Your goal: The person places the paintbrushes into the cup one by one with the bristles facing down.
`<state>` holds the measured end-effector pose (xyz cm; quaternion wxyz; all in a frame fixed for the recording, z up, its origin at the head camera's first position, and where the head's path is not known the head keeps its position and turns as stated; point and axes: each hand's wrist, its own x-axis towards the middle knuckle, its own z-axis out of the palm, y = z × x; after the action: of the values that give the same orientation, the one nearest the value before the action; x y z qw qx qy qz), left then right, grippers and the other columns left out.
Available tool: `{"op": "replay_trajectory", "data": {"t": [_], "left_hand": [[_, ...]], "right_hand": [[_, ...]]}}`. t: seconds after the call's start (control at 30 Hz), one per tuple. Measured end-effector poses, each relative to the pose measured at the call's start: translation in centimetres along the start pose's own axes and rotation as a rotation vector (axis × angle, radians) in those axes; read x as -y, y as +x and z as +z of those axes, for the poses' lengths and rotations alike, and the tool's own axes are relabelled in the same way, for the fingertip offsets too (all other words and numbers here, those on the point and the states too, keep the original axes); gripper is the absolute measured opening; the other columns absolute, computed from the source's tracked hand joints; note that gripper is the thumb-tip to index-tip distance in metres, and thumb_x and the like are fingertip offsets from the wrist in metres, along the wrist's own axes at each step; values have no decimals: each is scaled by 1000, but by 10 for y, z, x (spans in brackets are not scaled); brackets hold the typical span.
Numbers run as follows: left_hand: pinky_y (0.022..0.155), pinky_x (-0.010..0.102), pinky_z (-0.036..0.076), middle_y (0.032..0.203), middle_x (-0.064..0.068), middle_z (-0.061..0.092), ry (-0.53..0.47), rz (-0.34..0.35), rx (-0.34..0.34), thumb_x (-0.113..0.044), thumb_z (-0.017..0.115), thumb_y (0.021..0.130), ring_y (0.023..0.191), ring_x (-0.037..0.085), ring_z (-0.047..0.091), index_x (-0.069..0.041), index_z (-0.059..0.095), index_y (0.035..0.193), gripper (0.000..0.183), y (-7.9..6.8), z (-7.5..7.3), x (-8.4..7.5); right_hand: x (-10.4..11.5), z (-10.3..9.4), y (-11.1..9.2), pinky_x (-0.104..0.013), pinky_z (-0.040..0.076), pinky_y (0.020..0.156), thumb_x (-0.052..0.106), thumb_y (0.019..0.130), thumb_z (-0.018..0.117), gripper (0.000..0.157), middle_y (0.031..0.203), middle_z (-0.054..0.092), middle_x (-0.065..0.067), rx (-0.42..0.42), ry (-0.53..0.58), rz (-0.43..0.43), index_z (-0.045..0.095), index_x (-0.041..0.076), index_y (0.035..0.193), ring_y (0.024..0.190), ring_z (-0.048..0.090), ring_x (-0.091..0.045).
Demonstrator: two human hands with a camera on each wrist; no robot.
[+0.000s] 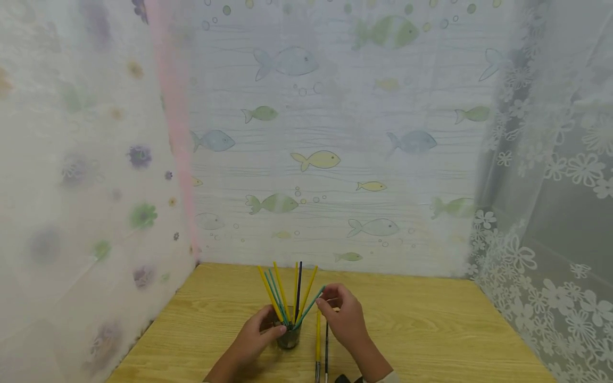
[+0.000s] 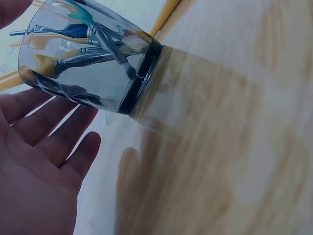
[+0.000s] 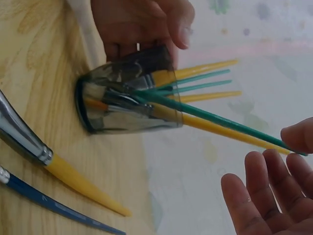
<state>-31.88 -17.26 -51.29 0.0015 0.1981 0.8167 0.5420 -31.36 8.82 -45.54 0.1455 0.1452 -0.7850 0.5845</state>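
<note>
A smoky glass tumbler (image 1: 288, 340) stands on the table with several paintbrushes in it, bristles down, their yellow, green and dark handles fanning out above the rim. My left hand (image 1: 254, 334) cups the glass from the left, thumb at the near side near the rim and fingers behind. In the left wrist view, brush heads show through the glass wall (image 2: 110, 88). With thumb and index finger my right hand (image 1: 346, 314) pinches the top end of a green paintbrush (image 3: 215, 119), which leans right out of the glass; its other fingers are spread.
On the wooden table (image 1: 407, 319), right of the glass, lie a yellow-handled brush (image 1: 318, 336) and a thin dark blue brush (image 3: 54, 204). A black object (image 1: 342, 379) shows partly at the bottom edge. Patterned curtains (image 1: 335, 133) hang behind and at both sides.
</note>
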Motion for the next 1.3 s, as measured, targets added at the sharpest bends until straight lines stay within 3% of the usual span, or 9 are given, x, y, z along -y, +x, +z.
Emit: {"op": "replay_trajectory", "data": {"t": [0.17, 0.27, 0.6, 0.9, 1.13, 1.3], "left_hand": [[104, 16, 46, 149, 16, 57, -82, 19, 60, -25, 60, 106, 140, 37, 52, -4, 44, 153, 54, 1, -4, 1], [103, 12, 43, 151, 18, 54, -105, 26, 77, -23, 59, 106, 142, 38, 49, -4, 43, 154, 54, 2, -5, 2], [99, 19, 50, 142, 16, 60, -117, 7, 49, -23, 64, 104, 132, 33, 57, -3, 50, 147, 50, 6, -8, 1], [98, 26, 51, 130, 10, 68, -25, 2, 8, -28, 69, 101, 123, 28, 62, -8, 51, 143, 50, 10, -9, 3], [98, 34, 52, 125, 8, 68, -12, -13, 3, -30, 71, 99, 120, 26, 62, -9, 53, 140, 49, 13, -11, 4], [97, 39, 51, 123, 8, 67, -11, -27, -4, -33, 74, 98, 117, 24, 61, -10, 55, 139, 51, 15, -12, 5]], "right_hand": [[-2, -8, 5, -24, 61, 72, 18, 99, 72, 23, 105, 70, -5, -27, 13, 3, 65, 10, 119, 90, 71, -22], [-3, -14, 7, -25, 61, 73, 15, 99, 72, 22, 106, 71, -6, -45, 33, 15, 65, 10, 119, 90, 71, -21], [-13, -26, 16, -28, 61, 75, 12, 99, 71, 25, 110, 69, -11, -107, 46, 84, 64, 7, 123, 93, 71, -20], [-25, -33, 18, -32, 62, 69, 16, 98, 70, 22, 102, 69, -10, -132, -20, 151, 66, 8, 118, 82, 70, -16], [-33, -32, 18, -34, 62, 65, 19, 97, 71, 28, 103, 67, -11, -63, -99, 244, 64, 3, 119, 86, 71, -25], [-40, -30, 20, -40, 63, 66, 19, 96, 72, 34, 105, 66, -13, 12, -107, 302, 61, -1, 122, 82, 68, -23]]}}
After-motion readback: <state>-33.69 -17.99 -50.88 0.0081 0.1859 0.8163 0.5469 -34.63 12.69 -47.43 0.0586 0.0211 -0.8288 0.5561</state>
